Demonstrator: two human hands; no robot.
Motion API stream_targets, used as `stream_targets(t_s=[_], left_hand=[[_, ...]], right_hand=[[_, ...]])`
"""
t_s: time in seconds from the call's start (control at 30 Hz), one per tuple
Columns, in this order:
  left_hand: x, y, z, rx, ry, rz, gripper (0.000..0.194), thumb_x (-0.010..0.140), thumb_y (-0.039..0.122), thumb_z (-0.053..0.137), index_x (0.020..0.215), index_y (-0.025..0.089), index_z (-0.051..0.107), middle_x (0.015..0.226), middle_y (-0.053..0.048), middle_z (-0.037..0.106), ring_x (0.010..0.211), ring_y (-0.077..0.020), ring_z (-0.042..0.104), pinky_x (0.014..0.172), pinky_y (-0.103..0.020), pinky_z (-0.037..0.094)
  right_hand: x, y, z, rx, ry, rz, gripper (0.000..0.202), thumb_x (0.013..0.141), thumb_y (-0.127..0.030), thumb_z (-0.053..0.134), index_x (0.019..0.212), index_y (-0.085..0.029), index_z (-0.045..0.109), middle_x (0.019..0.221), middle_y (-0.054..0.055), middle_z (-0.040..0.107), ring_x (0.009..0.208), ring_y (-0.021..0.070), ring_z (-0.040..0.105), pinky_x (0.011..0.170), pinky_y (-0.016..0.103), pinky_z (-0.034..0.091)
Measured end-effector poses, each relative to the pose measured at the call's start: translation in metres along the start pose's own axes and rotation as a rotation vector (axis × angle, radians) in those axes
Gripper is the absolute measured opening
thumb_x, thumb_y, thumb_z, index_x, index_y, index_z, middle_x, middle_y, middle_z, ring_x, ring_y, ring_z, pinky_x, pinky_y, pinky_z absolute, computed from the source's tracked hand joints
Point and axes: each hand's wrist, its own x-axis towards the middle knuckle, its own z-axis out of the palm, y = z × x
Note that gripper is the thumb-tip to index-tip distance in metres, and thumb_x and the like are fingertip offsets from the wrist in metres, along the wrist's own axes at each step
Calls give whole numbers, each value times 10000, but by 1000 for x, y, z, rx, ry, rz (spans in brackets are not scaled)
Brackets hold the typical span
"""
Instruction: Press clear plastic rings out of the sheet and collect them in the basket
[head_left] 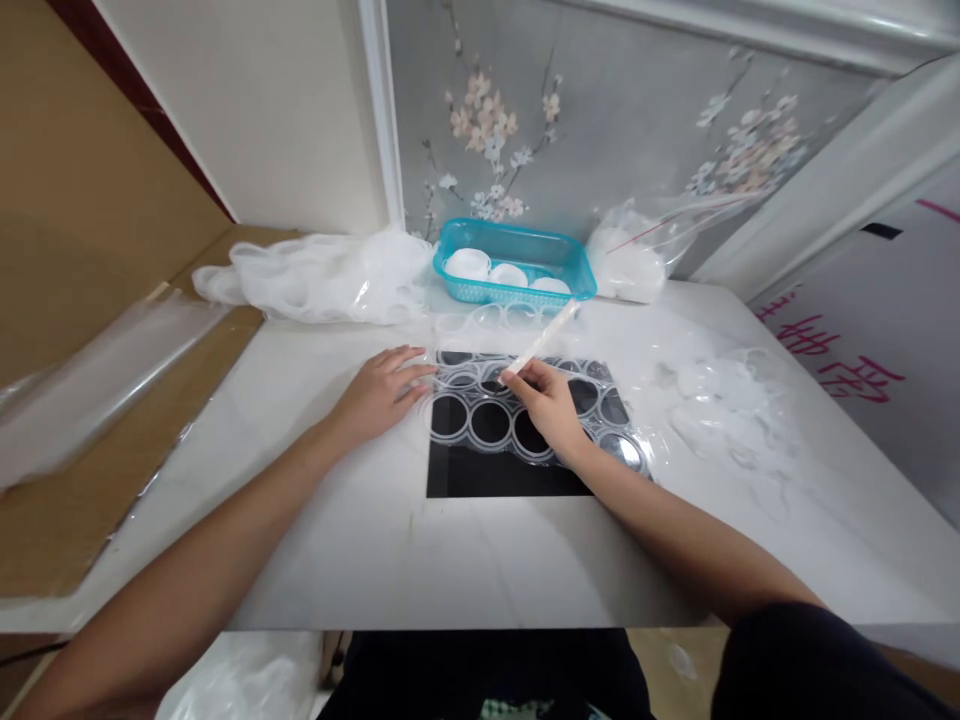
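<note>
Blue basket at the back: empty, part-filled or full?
Part-filled: white round pieces lie inside the blue basket, with bare blue wall showing behind them.

A plain black garment (487, 665) covers the lap. To the right of this garment, a near-black sleeve (795, 665) ends in a curved hem near the right elbow, and along its lower edge shows a green-and-white checked patch (516, 709). Left hand (386, 388) and right hand (546, 402), beyond the garment, are bare.
</note>
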Motion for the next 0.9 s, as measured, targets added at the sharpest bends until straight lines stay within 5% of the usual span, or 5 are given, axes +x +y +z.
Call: stream_targets(t_s=[0.17,0.33,0.4,0.5,0.9], left_hand=[[-17,34,-12,164,-75,36,317,975,285,482,1227,176,640,1166,-105,660,1050,-255,615,885,-407,493],[-38,92,-30,310,-344,-8,250,957,238,505,1095,137,688,923,-93,692,818,-263,661,690,-379,501],[-44,104,-30,311,-420,-19,304,963,257,503,1180,111,659,904,-97,702,775,-267,677,654,-385,507],[-49,108,-23,315,-480,-42,393,978,242,465,1320,79,573,909,-110,716,726,-270,689,602,-390,507],[-49,108,-17,320,-540,-76,448,1006,282,396,1383,74,522,957,-126,720,748,-282,698,591,-392,516]], right_hand=[[-20,-18,12,-127,2,44,243,812,-400,683,734,-176,633,742,46,697,729,196,644,719,325,472],[-36,-26,26,-105,-213,36,167,842,-342,645,790,-183,640,727,26,675,666,166,610,638,296,440],[-32,-24,30,-119,-262,-23,145,857,-324,623,803,-190,627,769,23,672,663,151,588,638,289,429],[-26,-20,31,-119,-310,-63,115,858,-299,613,849,-188,640,848,31,687,700,150,593,665,287,432],[-27,-12,30,-174,-358,-98,81,874,-248,601,874,-195,661,871,32,698,774,173,629,723,316,463]])
